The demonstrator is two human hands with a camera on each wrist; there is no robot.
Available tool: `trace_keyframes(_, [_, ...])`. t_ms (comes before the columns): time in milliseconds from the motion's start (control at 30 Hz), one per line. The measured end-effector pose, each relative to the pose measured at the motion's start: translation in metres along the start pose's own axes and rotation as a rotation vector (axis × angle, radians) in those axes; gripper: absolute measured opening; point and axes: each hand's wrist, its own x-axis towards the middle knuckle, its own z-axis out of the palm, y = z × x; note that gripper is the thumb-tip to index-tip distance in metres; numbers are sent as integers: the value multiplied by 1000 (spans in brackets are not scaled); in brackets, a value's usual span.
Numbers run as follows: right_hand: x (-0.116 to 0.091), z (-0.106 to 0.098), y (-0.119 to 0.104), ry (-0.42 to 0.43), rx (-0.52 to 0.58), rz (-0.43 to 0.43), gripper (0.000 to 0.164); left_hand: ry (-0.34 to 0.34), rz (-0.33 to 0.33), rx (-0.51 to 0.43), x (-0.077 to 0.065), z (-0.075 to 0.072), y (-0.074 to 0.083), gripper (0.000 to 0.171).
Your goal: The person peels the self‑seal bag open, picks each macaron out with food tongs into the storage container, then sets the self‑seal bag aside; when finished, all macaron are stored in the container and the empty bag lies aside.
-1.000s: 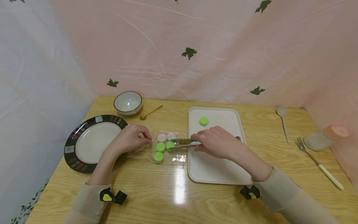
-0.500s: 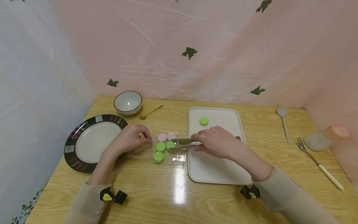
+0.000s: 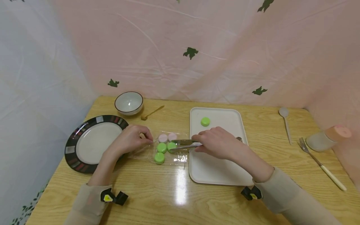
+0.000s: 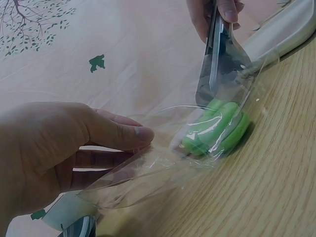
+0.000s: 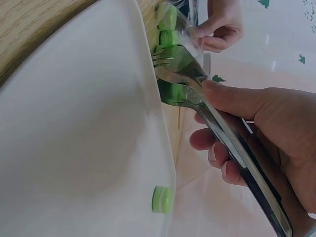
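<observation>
My left hand (image 3: 132,137) pinches the edge of a clear plastic bag (image 4: 143,185) between thumb and fingers. Inside the bag lie several macarons, some a green macaron (image 3: 159,158) type and two pale pink, such as the pink macaron (image 3: 162,138). My right hand (image 3: 216,142) grips metal food tongs (image 5: 237,148), one end forked and the other flat. The tongs' tips reach into the bag from the right, around the green macaron nearest the tray. Another green macaron (image 3: 205,121) rests on the white rectangular tray (image 3: 219,172), beneath and behind my right hand.
A dark-rimmed plate (image 3: 70,150) sits at the left, partly behind my left arm. Toward the back stand a bowl (image 3: 129,103) and a small gold spoon (image 3: 153,112). On the right lie a pale spoon (image 3: 285,125), a fork (image 3: 323,168) and a tipped jar (image 3: 319,142) with a pink lid.
</observation>
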Motion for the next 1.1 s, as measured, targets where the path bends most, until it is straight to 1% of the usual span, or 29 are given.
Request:
trace_keyframes(600, [1,-1,-1,-4,-16,-2,22,0,1,9,1,0,-1,11])
trace_keyframes(867, [0,-2,0,1,-10,-9,22,-4,-16,13,0,-1,-1,14])
trace_keyframes(967, [-3,-5,2,-1,-5,-4,22,-5,-14,12,0,-1,-2,13])
trace_keyframes(1100, [-14,-12,11,5,-3,22,22,-9,-13,3,0,-2,-2,11])
